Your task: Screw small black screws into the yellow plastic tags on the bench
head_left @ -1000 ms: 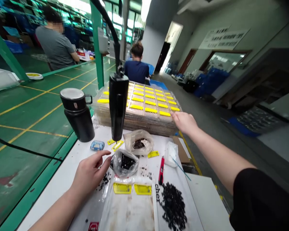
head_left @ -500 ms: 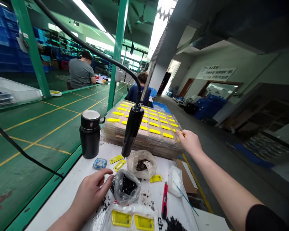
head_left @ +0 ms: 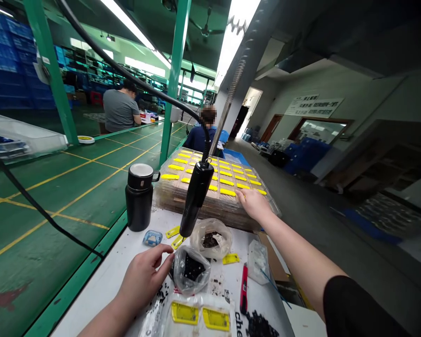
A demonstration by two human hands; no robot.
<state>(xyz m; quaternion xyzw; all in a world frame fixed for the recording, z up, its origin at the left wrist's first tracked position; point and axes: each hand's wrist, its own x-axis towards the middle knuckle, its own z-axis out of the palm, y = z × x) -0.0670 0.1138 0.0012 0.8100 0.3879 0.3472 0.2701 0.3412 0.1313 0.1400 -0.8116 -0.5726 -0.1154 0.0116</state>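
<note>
At the front edge of the clear tray (head_left: 199,193), my right hand (head_left: 254,203) has its fingers closed on a yellow plastic piece, mostly hidden by the fingers. Rows of similar yellow pieces (head_left: 228,192) lie in the tray's compartments. My left hand (head_left: 145,276) rests on the white table by a clear bag of small black parts (head_left: 192,269), thumb and forefinger curved with a gap between them and nothing visible in them. Above the bags hangs a black electric screwdriver (head_left: 196,196), tip down. Two yellow covers (head_left: 185,312) lie on the packaging in front.
A black flask (head_left: 139,201) and a small blue case (head_left: 152,238) stand at the left. Behind the black-parts bag is another open bag (head_left: 212,238). A red cutter (head_left: 243,288) and a pile of black bits (head_left: 261,325) lie at the right. Two people sit farther off.
My right hand has moved left along the tray's front, from its right edge to a piece nearer the middle. My left hand stays by the bag. The view has shifted slightly.
</note>
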